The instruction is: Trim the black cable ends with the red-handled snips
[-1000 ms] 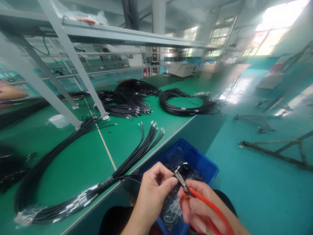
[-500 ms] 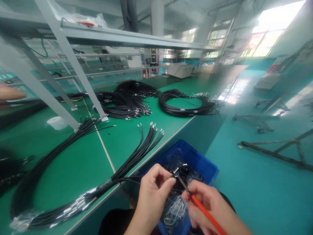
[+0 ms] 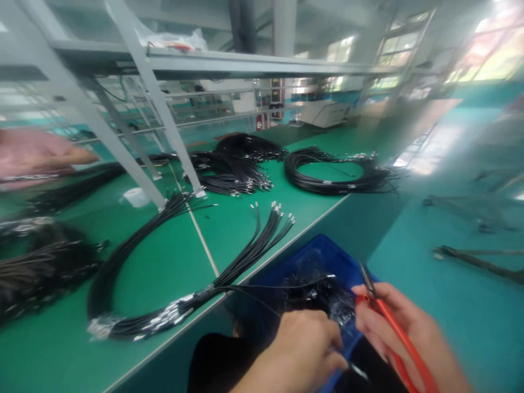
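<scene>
My right hand point(image 3: 397, 322) is wrapped round a pair of red-handled pliers point(image 3: 403, 341), their dark jaws pointing up and away from me. Over the near part of the blue bin point(image 3: 323, 245), my left hand point(image 3: 305, 349) is turned back-up with its fingers curled downward. Its fingertips are mostly hidden, so what they hold cannot be made out. Inside the bin lie dark small parts and clear plastic bags point(image 3: 313, 267). A thin black cable point(image 3: 266, 286) stretches over the bin from the cable bundle point(image 3: 192, 300) on the green table.
More black cable coils point(image 3: 335, 185) and heaps point(image 3: 245, 150) lie farther back on the green table point(image 3: 164, 262). Shelf posts point(image 3: 153, 93) rise from it beside a white roll point(image 3: 137, 197). At the left, a person in a pink top point(image 3: 36, 153) is near other cables.
My left hand has moved from the cable end down over the near part of the bin. My right hand has drawn the pliers away to the right. The view has shifted left.
</scene>
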The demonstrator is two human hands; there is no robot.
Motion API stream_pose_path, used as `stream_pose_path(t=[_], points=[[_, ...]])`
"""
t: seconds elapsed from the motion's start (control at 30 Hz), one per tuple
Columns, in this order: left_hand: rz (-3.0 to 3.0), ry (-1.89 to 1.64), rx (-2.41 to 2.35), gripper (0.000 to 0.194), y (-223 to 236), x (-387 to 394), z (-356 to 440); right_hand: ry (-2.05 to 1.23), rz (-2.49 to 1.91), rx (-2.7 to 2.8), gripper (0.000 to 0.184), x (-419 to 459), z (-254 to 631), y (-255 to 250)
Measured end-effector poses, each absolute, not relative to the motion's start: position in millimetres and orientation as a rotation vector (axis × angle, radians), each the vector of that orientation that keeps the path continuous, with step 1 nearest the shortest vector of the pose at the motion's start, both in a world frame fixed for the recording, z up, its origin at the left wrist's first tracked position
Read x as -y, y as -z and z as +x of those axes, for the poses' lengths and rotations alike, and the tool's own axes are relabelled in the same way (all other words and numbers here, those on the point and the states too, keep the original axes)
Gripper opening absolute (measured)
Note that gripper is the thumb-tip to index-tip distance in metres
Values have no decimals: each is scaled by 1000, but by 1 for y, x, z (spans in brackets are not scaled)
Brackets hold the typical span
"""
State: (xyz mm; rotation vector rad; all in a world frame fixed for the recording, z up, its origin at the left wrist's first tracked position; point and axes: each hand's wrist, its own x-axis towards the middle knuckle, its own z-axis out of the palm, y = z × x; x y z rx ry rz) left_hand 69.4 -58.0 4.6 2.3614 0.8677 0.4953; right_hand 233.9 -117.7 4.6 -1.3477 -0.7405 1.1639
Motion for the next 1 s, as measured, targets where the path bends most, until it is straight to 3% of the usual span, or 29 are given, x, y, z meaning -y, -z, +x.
stream_pose_path(t=[0.17, 0.3, 0.5, 0.6, 0.73, 0.87, 1.0], points=[[2395, -585, -1702, 11, -3, 17, 32, -925, -1489, 843, 39, 108, 228, 0], [2332, -601, -1912, 14, -3, -15, 4, -638, -1620, 1079, 32, 85, 204, 0], [2307, -640, -1795, 17, -5, -22, -10, -649, -1719, 1424, 18, 44, 185, 39], [2245, -664, -1675, 12, -13, -20, -11, -859, -1747, 1476, 13, 52, 181, 69], [2179, -662, -1403, 11, -30, -11, 8, -1107, -1692, 1481, 19, 77, 169, 95], [2071, -721, -1037, 15, -46, 12, 47, -1194, -1618, 1374, 19, 88, 168, 92], [2199, -782, -971, 16, -52, 35, 72, -948, -1585, 1049, 11, 85, 194, 62]])
